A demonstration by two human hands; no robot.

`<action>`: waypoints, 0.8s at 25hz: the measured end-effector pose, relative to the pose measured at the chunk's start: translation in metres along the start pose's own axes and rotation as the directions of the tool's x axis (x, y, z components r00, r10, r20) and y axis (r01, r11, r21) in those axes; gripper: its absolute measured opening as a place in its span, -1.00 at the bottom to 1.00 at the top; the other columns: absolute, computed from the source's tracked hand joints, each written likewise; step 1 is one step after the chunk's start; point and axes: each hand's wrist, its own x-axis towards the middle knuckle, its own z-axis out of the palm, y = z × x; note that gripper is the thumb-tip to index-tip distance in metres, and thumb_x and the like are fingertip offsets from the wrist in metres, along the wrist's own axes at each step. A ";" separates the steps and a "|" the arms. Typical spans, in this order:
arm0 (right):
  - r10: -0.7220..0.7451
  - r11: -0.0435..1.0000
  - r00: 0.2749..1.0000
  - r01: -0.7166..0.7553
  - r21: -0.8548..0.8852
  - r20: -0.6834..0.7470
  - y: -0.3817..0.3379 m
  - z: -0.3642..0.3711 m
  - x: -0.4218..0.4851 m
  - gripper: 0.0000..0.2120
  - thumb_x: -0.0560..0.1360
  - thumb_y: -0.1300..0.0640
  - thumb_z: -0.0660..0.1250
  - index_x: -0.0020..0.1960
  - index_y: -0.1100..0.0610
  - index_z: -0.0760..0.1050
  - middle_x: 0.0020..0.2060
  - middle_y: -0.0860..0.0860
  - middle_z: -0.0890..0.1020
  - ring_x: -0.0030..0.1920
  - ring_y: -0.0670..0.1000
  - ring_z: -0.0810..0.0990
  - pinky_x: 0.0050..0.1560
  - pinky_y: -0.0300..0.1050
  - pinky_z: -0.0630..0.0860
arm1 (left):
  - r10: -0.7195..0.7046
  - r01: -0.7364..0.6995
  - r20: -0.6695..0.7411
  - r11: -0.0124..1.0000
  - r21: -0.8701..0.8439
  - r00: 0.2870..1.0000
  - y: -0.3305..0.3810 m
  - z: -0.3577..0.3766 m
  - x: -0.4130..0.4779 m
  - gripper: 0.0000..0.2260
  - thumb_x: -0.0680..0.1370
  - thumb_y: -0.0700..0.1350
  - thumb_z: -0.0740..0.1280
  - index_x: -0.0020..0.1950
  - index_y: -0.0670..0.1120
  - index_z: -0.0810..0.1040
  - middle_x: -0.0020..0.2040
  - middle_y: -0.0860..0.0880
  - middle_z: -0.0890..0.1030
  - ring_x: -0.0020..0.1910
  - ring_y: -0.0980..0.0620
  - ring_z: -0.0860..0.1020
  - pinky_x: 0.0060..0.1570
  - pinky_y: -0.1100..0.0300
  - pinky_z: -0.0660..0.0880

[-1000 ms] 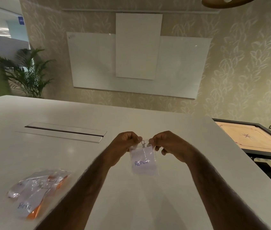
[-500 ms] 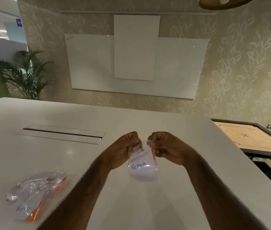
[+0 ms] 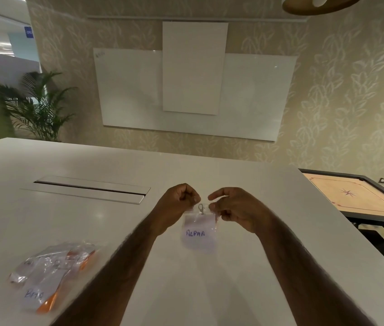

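Pouch [image 3: 199, 234] hangs upright: long axis vertical, metal clip [image 3: 201, 208] at the top, label facing the camera. Clear plastic, white card inside, "ALPHA" handwritten in blue. Left hand [image 3: 177, 203] pinches the top-left corner, right hand [image 3: 235, 208] the top-right. It's over the table [image 3: 233, 290], right of the cable flap [image 3: 87, 189] and nearer the camera.

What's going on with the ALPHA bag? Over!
Left hand, right hand both pinching top edge. ALPHA bag hanging above table, metal clip at top. Other bags lie far left, clear of it.
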 end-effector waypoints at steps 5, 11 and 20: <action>-0.181 0.983 0.981 0.181 -0.008 -0.070 -0.006 0.000 -0.003 -0.75 0.47 0.40 0.40 0.11 0.21 0.60 -0.19 0.10 0.69 -0.19 -0.02 0.61 -0.15 -0.15 0.46 | 0.064 -0.098 0.104 0.924 0.370 0.993 0.004 -0.004 0.000 -0.85 0.61 -0.04 0.36 -0.13 -0.05 0.62 -0.22 0.07 0.71 -0.17 0.10 0.62 -0.09 0.15 0.48; -0.175 0.984 0.977 0.169 -0.058 -0.126 -0.008 0.000 -0.004 -0.76 0.44 0.29 0.48 0.10 0.15 0.62 -0.08 0.10 0.74 -0.13 0.01 0.64 -0.08 -0.10 0.44 | 0.081 -0.115 0.092 0.875 0.470 0.992 0.006 -0.003 -0.002 -0.83 0.62 -0.01 0.34 -0.12 -0.05 0.55 -0.13 0.08 0.67 -0.10 0.12 0.61 -0.06 0.14 0.49; -0.133 0.991 0.974 0.125 -0.056 -0.184 -0.003 0.002 -0.012 -0.84 0.38 0.19 0.52 -0.04 0.07 0.68 -0.08 0.05 0.74 -0.11 -0.04 0.64 -0.03 -0.01 0.38 | 0.079 -0.087 0.037 0.919 0.386 0.996 0.006 0.002 0.001 -0.93 0.51 -0.10 0.48 -0.17 -0.04 0.67 -0.22 0.08 0.71 -0.22 0.17 0.64 -0.19 0.35 0.47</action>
